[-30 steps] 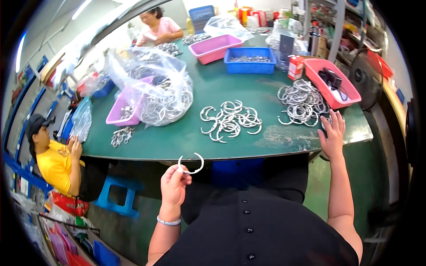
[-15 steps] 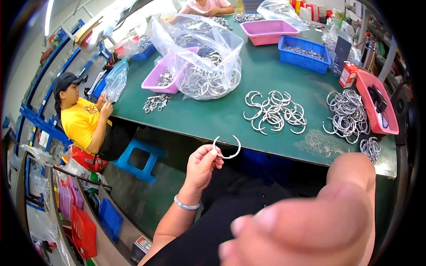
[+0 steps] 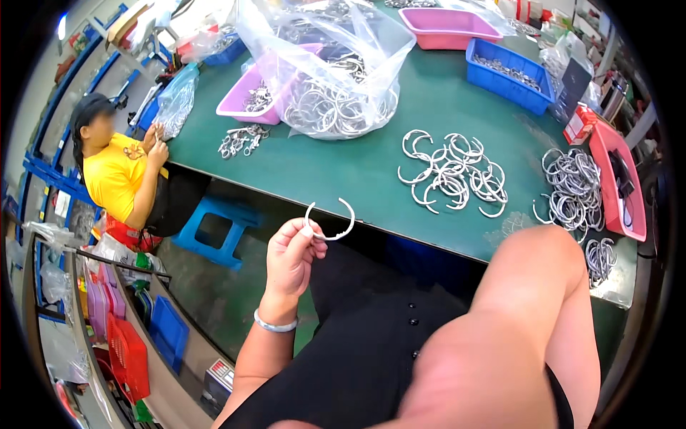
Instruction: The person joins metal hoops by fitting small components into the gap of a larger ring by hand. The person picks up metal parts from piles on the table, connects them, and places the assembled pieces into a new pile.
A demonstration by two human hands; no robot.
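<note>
My left hand point(image 3: 291, 259) pinches a silver open metal ring point(image 3: 350, 222) between thumb and fingers, its gap facing up, just off the table's front edge. A pale bangle circles my left wrist. Large and blurred, my bent right forearm point(image 3: 486, 357) fills the lower right, its elbow over the table corner; the right hand lies outside the picture. A loose pile of similar open rings point(image 3: 451, 175) rests on the green table point(image 3: 343, 168) ahead. Farther right is a denser heap of rings point(image 3: 574, 187), with a small bunch of rings point(image 3: 600, 261) nearer the corner.
A clear plastic bag of rings point(image 3: 336, 107) stands beside a pink-purple tray point(image 3: 232, 107) and small metal clasps point(image 3: 243, 140). Behind are a pink tray point(image 3: 450, 28) and blue bin point(image 3: 507, 79); a red-pink tray point(image 3: 622, 179) lies right. A person in yellow point(image 3: 118, 179) works left, near a blue stool point(image 3: 214, 232).
My left hand, still holding the ring, has shifted left in the picture. My right hand has left the view, and its elbow and forearm now show. The whole view has tilted slightly.
</note>
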